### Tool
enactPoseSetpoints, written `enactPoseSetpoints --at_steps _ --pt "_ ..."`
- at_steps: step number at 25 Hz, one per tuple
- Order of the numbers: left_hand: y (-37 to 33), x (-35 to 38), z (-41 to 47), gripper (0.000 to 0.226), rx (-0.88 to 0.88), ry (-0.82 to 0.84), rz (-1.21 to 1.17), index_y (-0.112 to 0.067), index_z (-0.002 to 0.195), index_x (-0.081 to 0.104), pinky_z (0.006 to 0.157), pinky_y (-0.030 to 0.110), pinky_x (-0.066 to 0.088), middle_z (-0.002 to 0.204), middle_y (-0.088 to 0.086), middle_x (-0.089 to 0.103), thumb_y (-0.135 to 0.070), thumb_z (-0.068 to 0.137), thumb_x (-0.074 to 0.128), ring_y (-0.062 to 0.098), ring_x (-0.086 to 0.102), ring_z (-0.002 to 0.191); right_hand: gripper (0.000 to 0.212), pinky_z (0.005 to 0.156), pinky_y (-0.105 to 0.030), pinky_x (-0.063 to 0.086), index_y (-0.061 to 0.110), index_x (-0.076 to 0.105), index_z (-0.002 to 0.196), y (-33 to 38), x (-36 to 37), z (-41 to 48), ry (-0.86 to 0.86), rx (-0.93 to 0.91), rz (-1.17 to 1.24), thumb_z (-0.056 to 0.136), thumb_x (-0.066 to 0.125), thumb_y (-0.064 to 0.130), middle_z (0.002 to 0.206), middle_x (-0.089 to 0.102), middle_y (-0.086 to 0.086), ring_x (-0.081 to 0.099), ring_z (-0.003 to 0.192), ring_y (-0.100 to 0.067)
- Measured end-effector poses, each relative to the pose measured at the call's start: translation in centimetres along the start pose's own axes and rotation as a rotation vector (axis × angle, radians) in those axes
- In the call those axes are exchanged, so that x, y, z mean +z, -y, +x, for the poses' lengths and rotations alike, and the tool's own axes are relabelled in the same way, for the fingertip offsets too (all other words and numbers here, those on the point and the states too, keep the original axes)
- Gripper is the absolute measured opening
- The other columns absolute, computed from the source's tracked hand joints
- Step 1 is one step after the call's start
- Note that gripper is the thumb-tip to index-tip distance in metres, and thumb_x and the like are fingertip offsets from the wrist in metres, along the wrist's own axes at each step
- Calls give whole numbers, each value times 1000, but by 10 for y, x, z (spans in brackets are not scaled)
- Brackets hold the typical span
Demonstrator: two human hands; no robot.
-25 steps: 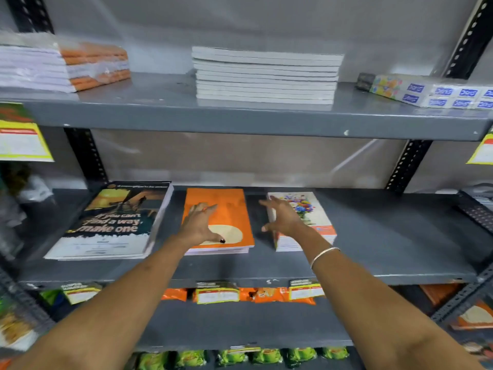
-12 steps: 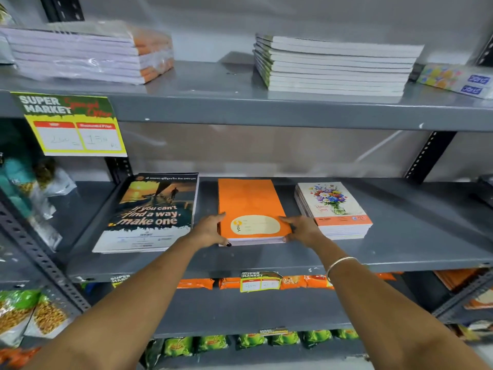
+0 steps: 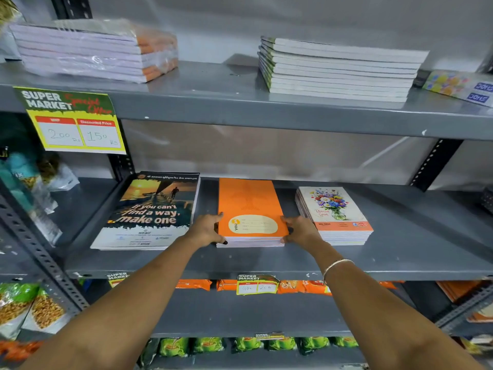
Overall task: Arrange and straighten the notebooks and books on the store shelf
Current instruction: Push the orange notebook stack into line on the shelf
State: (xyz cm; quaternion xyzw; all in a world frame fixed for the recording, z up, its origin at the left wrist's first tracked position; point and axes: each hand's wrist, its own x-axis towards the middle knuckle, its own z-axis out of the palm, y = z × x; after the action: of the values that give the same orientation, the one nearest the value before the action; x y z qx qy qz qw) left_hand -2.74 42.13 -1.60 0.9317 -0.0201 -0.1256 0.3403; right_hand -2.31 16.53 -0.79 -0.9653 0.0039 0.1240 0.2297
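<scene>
The stack of orange notebooks (image 3: 250,209) lies flat at the middle of the grey middle shelf (image 3: 400,252), its long side running front to back and its cream label oval toward the front edge. The left hand (image 3: 206,231) presses against the stack's front left corner, fingers along the side edge and thumb low at the front, while the right hand (image 3: 301,231) clasps the front right corner the same way, so both hands grip the stack between them. A thin bangle (image 3: 336,265) circles the right wrist. At nine o'clock from the stack, just apart from it, lies a larger stack of books with a dark sunset cover (image 3: 152,209) reading "If you can't find a way, make one". At three o'clock, close beside the right hand, sits a stack of floral-cover notebooks (image 3: 334,212), turned slightly askew. On the upper shelf (image 3: 240,102), at eleven o'clock, is a plastic-wrapped bundle of notebooks (image 3: 90,49) with orange spines, and at one o'clock an unwrapped pile of white-edged notebooks (image 3: 338,68). A yellow price tag (image 3: 72,121) marked "Super Market" hangs from the upper shelf's front lip at ten o'clock. At six o'clock, on the shelf below, orange snack packets (image 3: 301,287) show behind a smaller price tag (image 3: 256,285).
</scene>
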Motion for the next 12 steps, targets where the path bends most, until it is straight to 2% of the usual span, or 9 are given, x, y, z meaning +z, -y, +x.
enactPoseSetpoints --at_steps 3,5,7,12 --pt "1 -1 -2 92 -13 -3 -85 -6 148 23 112 46 38 144 14 47 -3 73 76 34 42 136 51 102 -40 46 6 57 123 1 -1 1 11 19 23 76 76 15 120 67 -11 63 110 -32" --pt "1 -1 -1 78 -5 2 -110 -3 140 38 110 46 40 139 17 52 0 72 76 34 47 132 41 97 -36 48 2 63 113 1 -3 2 18 37 28 77 76 16 115 69 -13 64 105 -31" --pt "1 -1 -2 62 6 5 -110 0 129 51 107 47 43 130 18 61 1 72 76 33 54 124 41 97 -37 49 2 64 113 1 -2 2 26 44 47 77 76 15 114 70 -14 65 104 -31" --pt "2 0 -3 57 20 -6 -145 0 126 55 107 47 43 129 17 63 2 72 75 31 56 122 47 104 -43 46 4 60 122 2 -1 -1 9 31 137 78 75 13 121 67 -12 64 111 -33"
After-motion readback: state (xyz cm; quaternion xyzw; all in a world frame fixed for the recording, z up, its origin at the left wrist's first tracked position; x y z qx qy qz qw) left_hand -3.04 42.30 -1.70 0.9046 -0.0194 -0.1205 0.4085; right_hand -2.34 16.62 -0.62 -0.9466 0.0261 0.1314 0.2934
